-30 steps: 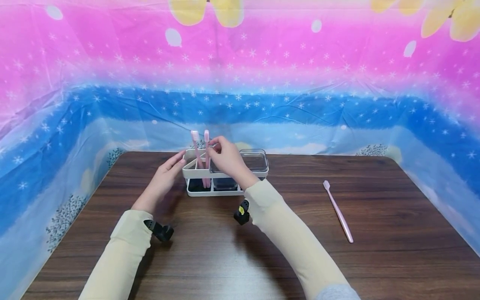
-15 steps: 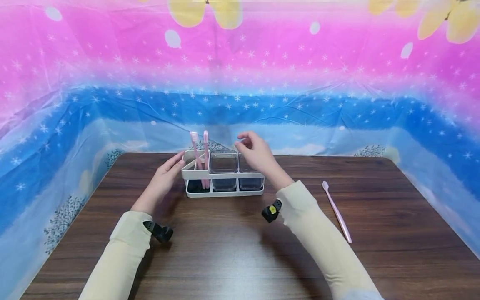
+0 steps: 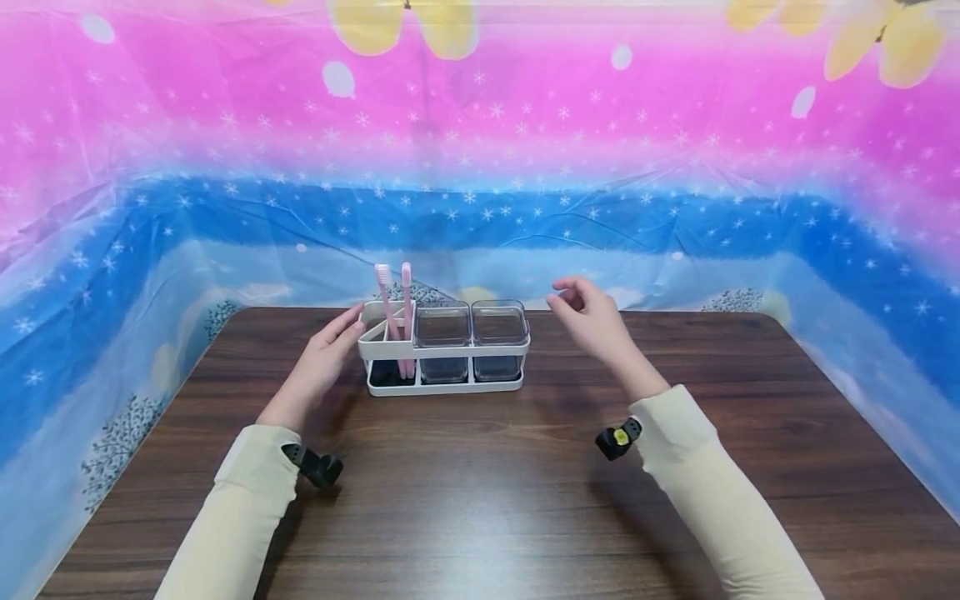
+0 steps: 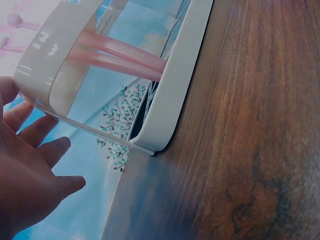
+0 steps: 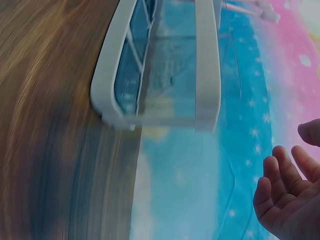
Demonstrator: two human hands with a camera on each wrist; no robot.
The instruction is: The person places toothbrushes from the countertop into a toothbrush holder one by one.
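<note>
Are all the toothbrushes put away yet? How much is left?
Two pink toothbrushes already stand in the white holder. Right now, the left hand touches the holder's end, and the right hand is in the air, holding nothing. One more toothbrush is probably left: it lay on the table a second ago but is out of sight now, maybe behind the right sleeve.

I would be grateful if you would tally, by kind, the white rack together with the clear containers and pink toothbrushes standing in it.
White rack: 1
Clear containers: 2
Pink toothbrushes: 2
Total: 5
</note>
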